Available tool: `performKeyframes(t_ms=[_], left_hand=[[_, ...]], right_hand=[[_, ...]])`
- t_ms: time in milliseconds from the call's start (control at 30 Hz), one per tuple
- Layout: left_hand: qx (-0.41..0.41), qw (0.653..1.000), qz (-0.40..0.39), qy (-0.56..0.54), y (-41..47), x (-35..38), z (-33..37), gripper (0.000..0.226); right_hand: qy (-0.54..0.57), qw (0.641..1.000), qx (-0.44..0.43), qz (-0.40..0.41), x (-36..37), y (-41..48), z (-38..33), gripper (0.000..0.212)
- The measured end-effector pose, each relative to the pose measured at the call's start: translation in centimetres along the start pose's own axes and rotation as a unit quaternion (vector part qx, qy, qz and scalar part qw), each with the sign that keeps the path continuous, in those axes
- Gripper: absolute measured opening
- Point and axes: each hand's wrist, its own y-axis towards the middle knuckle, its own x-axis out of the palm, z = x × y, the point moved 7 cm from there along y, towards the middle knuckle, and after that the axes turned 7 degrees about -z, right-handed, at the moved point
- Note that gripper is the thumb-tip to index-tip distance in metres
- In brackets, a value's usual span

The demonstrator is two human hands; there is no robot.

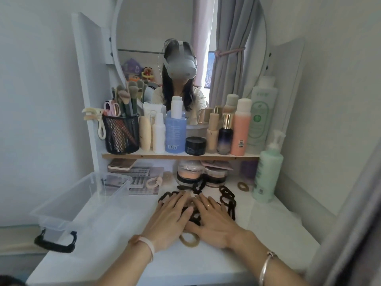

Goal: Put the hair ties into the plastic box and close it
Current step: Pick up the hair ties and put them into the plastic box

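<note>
Hair ties (227,198): I see a dark heap mid-table, under and around both hands; one tan loop lies nearest me, between the wrists.
Left hand (170,216): flat, fingers spread over the heap, gripping nothing I can make out.
Right hand (212,220): same, palm down, fingers splayed, thumb beside the left hand.
Plastic box (68,205): clear, lidless, empty as far as I can tell, left of the hands, black handle facing me.
Table (206,263): white.
Green pump bottle (268,172): right of the heap.
Shelf (179,156): behind, crowded with bottles.
</note>
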Motion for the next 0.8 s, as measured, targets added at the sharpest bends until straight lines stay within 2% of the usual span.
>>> performKeyframes(t_ms=[100,200,300,433,567,633,700,800], left_hand=[[0.025,0.997,0.045,-0.062,0.4,-1.0,1.0,0.049],[0.023,0.998,0.057,-0.015,1.2,-1.4,1.0,0.049],[0.007,0.999,0.027,0.023,2.0,-1.1,0.6,0.051],[-0.005,0.999,0.005,0.034,3.1,-0.9,0.0,0.053],[-0.009,1.000,-0.017,0.024,4.2,-0.5,-0.2,0.056],[-0.006,0.999,-0.024,0.033,4.5,-0.2,0.0,0.055],[-0.004,0.998,-0.028,0.054,4.6,0.1,0.2,0.053],[0.003,0.998,-0.031,0.054,4.4,0.2,0.5,0.049]], right_hand=[[0.055,0.997,-0.025,0.045,-1.8,-0.4,-0.2,0.078],[0.077,0.987,0.003,0.139,-5.0,-0.8,1.4,0.064],[0.082,0.981,0.072,0.158,-6.4,0.2,4.3,0.060],[0.010,0.978,0.156,0.138,-6.4,2.6,7.8,0.073],[0.043,0.975,0.204,0.070,-5.2,4.0,9.7,0.078],[0.062,0.979,0.189,0.048,-4.4,4.3,9.1,0.075],[0.079,0.987,0.132,0.040,-3.5,4.4,7.2,0.071],[0.089,0.994,0.061,0.009,-2.6,3.4,4.0,0.052]])
